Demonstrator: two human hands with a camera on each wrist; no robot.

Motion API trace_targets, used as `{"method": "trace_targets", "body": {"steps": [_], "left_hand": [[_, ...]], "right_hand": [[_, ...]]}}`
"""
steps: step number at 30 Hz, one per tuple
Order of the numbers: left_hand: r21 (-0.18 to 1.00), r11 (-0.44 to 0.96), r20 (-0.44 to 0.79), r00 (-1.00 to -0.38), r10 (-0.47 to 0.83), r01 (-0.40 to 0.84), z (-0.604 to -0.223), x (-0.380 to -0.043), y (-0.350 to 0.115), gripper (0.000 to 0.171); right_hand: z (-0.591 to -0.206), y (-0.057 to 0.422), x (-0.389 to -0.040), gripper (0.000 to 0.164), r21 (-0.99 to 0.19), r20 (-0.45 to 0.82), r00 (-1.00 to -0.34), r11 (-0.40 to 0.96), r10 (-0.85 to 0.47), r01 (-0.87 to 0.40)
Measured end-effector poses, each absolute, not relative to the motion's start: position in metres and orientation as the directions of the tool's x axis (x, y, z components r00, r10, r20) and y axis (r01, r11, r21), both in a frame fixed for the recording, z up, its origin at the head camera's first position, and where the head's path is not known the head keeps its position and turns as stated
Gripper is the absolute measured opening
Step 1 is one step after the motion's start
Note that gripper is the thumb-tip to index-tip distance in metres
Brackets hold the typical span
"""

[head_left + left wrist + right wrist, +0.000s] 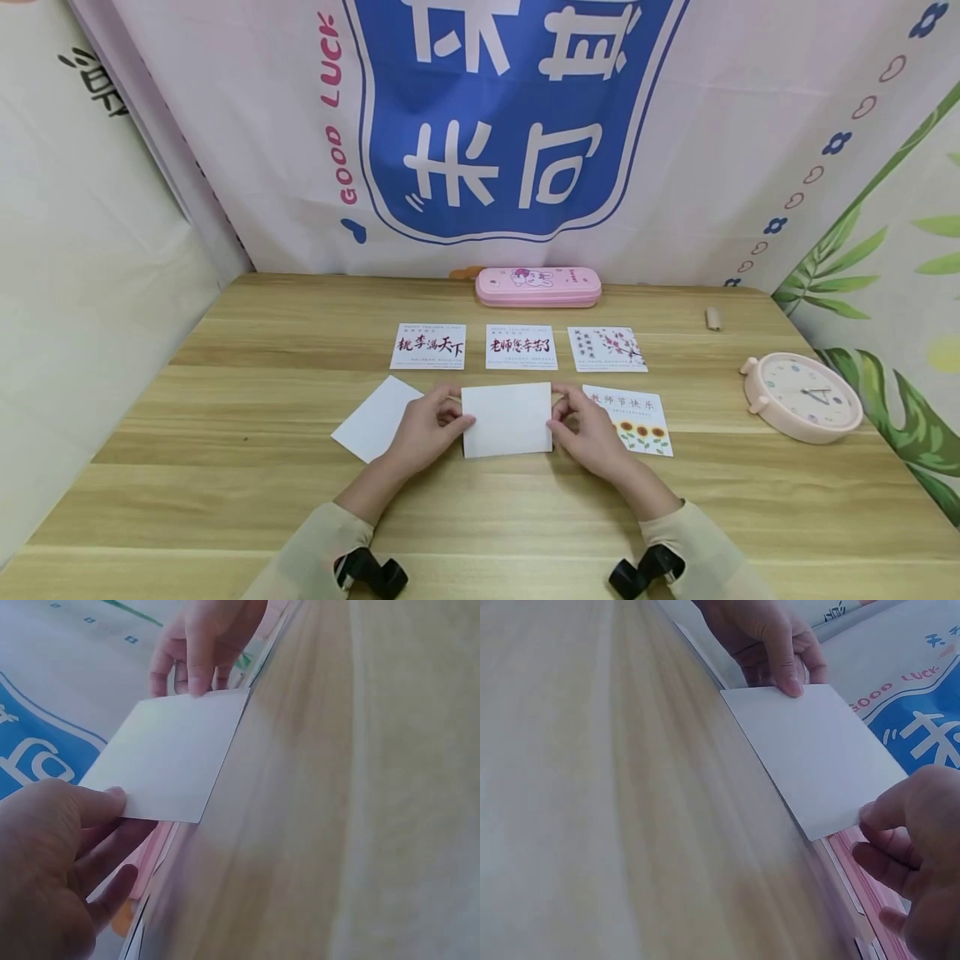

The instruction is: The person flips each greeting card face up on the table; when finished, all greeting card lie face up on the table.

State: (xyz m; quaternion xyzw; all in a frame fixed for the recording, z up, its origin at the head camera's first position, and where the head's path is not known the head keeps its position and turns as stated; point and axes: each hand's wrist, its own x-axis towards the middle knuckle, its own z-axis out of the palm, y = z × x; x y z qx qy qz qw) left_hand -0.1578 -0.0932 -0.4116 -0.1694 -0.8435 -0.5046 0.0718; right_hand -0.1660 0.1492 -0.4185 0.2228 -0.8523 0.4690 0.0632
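Observation:
A blank white card (507, 421) is held by its two short sides, between both hands, over the front middle of the table. My left hand (426, 427) pinches its left edge, thumb on top and fingers beneath. At the right edge my right hand (588, 433) pinches it in the same way. In the left wrist view the card (176, 754) appears raised off the wood. Beside my left hand lies another blank white card (375, 417), turned at an angle. A sunflower card (641, 421) lies partly behind my right hand.
Behind the hands lie three printed cards in a row: a left one (427, 347), a middle one (521, 347) and a right one with blossoms (607, 349). A pink pencil case (538, 287) stands at the back edge. A round clock (804, 397) and a small beige piece (712, 318) are at the right.

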Motion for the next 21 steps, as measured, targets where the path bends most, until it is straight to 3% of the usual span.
{"method": "trace_targets", "body": {"steps": [3, 7, 13, 21], "left_hand": [[0.850, 0.413, 0.282, -0.945, 0.166, 0.326, -0.414, -0.159, -0.093, 0.009], [0.866, 0.385, 0.290, -0.948, 0.134, 0.319, -0.416, -0.160, -0.095, 0.009], [0.874, 0.352, 0.310, -0.942, 0.125, 0.334, -0.417, -0.161, -0.095, 0.015], [0.978, -0.012, 0.206, -0.956, 0.207, 0.208, -0.415, -0.161, -0.097, 0.019]], "right_hand": [[-0.410, 0.146, -0.161, 0.016, -0.813, 0.292, -0.920, 0.439, -0.260, -0.382], [-0.408, 0.146, -0.161, 0.003, -0.851, 0.281, -0.937, 0.396, -0.209, -0.344], [-0.412, 0.150, -0.165, 0.011, -0.933, 0.234, -0.948, 0.225, -0.214, -0.281], [-0.411, 0.155, -0.166, 0.035, -0.986, 0.161, -0.933, -0.003, -0.321, -0.170]]}}
